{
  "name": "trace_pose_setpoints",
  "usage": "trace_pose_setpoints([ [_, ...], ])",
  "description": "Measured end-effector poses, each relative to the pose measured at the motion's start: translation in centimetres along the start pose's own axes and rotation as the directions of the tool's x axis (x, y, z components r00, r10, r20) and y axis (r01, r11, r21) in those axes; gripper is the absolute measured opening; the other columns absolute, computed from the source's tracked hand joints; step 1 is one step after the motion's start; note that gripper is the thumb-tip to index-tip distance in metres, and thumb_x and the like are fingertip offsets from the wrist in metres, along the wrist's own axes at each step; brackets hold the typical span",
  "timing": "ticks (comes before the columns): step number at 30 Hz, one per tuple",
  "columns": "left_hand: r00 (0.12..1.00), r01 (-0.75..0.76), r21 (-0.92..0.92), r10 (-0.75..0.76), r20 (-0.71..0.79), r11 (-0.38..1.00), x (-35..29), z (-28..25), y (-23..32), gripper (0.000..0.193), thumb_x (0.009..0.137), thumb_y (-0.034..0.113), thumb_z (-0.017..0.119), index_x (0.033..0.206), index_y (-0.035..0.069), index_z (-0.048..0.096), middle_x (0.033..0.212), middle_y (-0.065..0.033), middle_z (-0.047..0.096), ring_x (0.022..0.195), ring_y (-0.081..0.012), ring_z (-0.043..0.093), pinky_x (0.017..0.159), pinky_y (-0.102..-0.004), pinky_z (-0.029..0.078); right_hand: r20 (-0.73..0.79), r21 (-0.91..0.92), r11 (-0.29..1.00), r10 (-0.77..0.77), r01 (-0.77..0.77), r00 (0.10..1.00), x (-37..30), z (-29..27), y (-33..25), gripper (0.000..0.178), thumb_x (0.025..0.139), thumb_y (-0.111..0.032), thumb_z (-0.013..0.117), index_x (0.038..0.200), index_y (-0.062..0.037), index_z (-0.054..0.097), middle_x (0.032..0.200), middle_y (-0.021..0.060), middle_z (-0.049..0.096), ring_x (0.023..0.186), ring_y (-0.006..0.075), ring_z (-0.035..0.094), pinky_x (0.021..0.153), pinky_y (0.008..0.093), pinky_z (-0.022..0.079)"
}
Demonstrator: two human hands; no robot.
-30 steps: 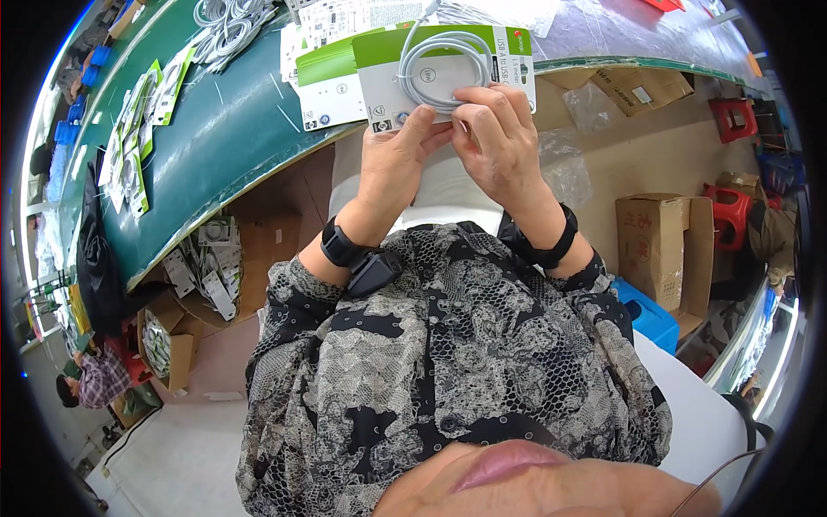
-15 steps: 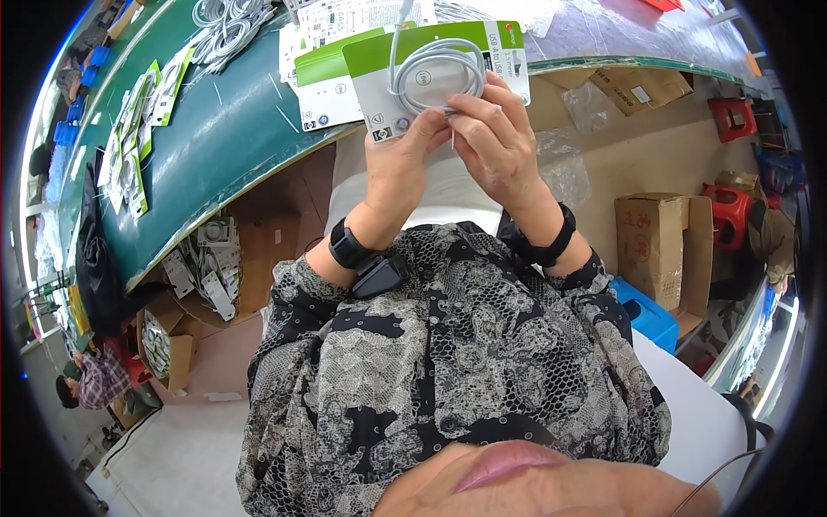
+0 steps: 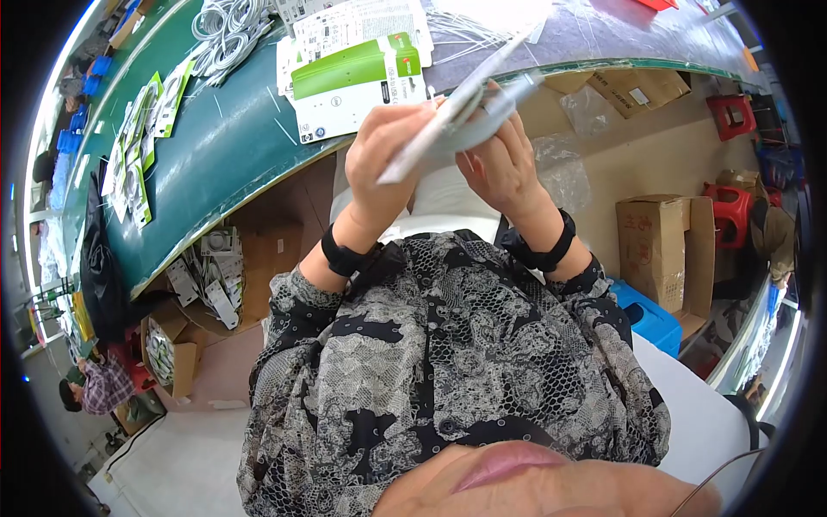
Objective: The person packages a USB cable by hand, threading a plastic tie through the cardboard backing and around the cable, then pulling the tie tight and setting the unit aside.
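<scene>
A white packaging card (image 3: 413,156) is turned almost edge-on above my lap, at the table's front edge. A coiled pale grey cable lies against its right face (image 3: 487,121), smeared by motion. My left hand (image 3: 382,155) is closed on the card's left side, fingers at its upper edge. Behind the card's right face, my right hand (image 3: 506,168) has its fingers curled in at the cable; its fingertips are partly hidden. More green and white packaging cards (image 3: 349,86) lie in a pile on the table just beyond my left hand.
On the green table (image 3: 250,129) lie bundled grey cables (image 3: 228,39), carded cables (image 3: 133,164) and loose white ties (image 3: 465,30). Boxes of carded cables (image 3: 207,267) stand beneath. To the right are a cardboard box (image 3: 650,250), a blue container (image 3: 646,314) and red stools (image 3: 728,211).
The card has swung from facing me to nearly edge-on, its cable side now to the right. My left hand has moved slightly left, uncovering more of the card pile.
</scene>
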State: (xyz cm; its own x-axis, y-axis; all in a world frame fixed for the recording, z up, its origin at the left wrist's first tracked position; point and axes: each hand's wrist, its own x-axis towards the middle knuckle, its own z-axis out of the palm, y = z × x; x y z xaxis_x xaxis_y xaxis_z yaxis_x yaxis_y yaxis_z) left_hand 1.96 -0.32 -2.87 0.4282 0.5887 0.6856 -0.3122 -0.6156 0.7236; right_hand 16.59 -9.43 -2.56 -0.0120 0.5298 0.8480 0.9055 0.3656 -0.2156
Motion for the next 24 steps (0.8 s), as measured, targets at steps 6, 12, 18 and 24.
trace_pose_setpoints([
  [6,0.95,-0.305,0.107,0.294,0.108,0.946,1.8,0.0,1.4,0.037,0.07,0.004,0.075,0.105,0.001,0.064,0.103,-0.016,0.06,0.097,-0.0315,0.065,0.086,-0.0397,0.055,0.008,-0.012,1.0,0.011,-0.011,1.0,-0.8,0.0,0.2,0.027,0.069,-0.005,0.07,0.095,-0.004,0.061,0.104,0.0109,0.059,0.108,0.037,0.055,0.099,0.0516,0.042],
  [12,0.9,-0.424,0.131,0.401,0.173,0.896,2.5,-0.7,1.3,0.039,0.069,0.004,0.076,0.106,0.0,0.064,0.1,-0.0157,0.061,0.097,-0.0322,0.064,0.087,-0.0396,0.055,0.244,0.34,0.902,0.191,-0.268,0.951,-0.8,-0.6,0.5,0.027,0.067,-0.008,0.072,0.094,-0.0074,0.065,0.105,0.0094,0.06,0.111,0.0346,0.054,0.096,0.0515,0.042],
  [18,0.988,-0.157,0.169,0.155,0.024,0.973,1.9,0.2,1.3,0.031,0.074,-0.002,0.071,0.104,-0.001,0.063,0.095,-0.0125,0.065,0.09,-0.0236,0.066,0.079,-0.0338,0.056,-0.058,-0.103,0.993,-0.058,0.052,0.997,1.3,-0.6,-0.3,0.025,0.069,-0.007,0.072,0.093,-0.0066,0.064,0.103,0.0096,0.061,0.102,0.0315,0.058,0.091,0.0458,0.045],
  [24,0.78,0.378,-0.565,-0.581,-0.231,0.733,2.2,1.6,-0.8,0.02,0.081,-0.003,0.067,0.1,-0.001,0.063,0.092,-0.0054,0.067,0.078,-0.0103,0.062,0.07,-0.0246,0.052,-0.02,0.21,0.928,0.32,-0.309,0.947,0.7,2.1,-1.0,0.015,0.079,0.0,0.066,0.092,-0.0042,0.059,0.102,0.0108,0.062,0.09,0.025,0.062,0.088,0.0354,0.048],
])
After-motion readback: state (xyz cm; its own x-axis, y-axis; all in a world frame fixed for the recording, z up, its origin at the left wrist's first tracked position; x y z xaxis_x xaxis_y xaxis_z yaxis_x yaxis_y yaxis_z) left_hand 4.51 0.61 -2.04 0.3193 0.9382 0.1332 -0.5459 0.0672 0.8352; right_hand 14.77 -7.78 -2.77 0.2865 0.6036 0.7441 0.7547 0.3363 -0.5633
